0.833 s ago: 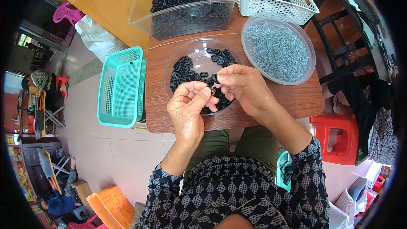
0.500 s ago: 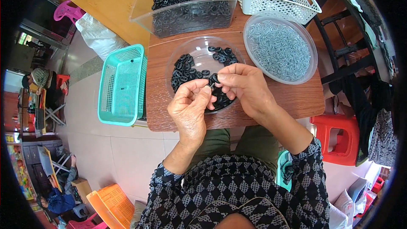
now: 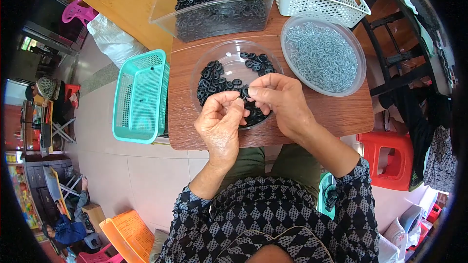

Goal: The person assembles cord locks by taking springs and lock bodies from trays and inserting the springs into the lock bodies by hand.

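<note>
My two hands meet above a round clear plastic bowl of small black oval pieces with holes in them. My right hand pinches one such black piece between thumb and fingertips. Close against it, my left hand has thumb and forefinger pressed together; whatever lies in that pinch is too small and covered to make out. To the right of the bowl stands a round tub full of small silver metal pieces, which look like screws.
Behind the bowl, a clear bin holds many black pieces. A white perforated basket stands at the back right of the wooden table. A green basket is at the left. Red stool at right; people sit far left.
Both hands have shifted very slightly while staying fingertip to fingertip over the bowl. The black piece between them is held a little differently.
</note>
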`<state>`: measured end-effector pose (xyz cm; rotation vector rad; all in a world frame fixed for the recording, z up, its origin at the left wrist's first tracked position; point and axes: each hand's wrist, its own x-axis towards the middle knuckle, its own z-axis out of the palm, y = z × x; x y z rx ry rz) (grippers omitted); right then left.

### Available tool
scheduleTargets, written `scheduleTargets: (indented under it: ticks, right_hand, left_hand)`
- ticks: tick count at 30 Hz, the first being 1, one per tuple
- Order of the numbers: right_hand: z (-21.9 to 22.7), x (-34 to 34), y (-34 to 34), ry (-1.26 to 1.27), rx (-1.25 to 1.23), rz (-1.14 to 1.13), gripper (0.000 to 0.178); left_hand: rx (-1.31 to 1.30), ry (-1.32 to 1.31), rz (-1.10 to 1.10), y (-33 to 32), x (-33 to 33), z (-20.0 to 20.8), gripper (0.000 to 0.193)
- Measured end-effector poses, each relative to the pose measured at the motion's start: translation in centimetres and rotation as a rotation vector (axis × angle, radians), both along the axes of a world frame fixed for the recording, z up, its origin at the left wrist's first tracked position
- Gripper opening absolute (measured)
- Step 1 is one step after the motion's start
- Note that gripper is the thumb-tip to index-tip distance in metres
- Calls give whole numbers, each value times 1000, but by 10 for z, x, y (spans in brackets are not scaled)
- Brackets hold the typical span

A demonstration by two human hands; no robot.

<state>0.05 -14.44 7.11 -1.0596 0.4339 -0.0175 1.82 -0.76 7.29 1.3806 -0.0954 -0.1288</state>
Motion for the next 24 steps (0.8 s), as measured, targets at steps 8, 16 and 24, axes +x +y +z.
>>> scheduleTargets:
  ticks: [8,16,24]
  right_hand:
    - [8,-2,8,-108,-214,-27,11]
    - [7,-8,18,-267,-326,-48,8]
    - [1,-10,21,-323,-324,-46,12]
  left_hand:
    - [24,-34,31,0,-1,0,9]
    - [-43,-24,48,-3,-1,0,13]
    - [-100,-4,37,-2,0,-2,15]
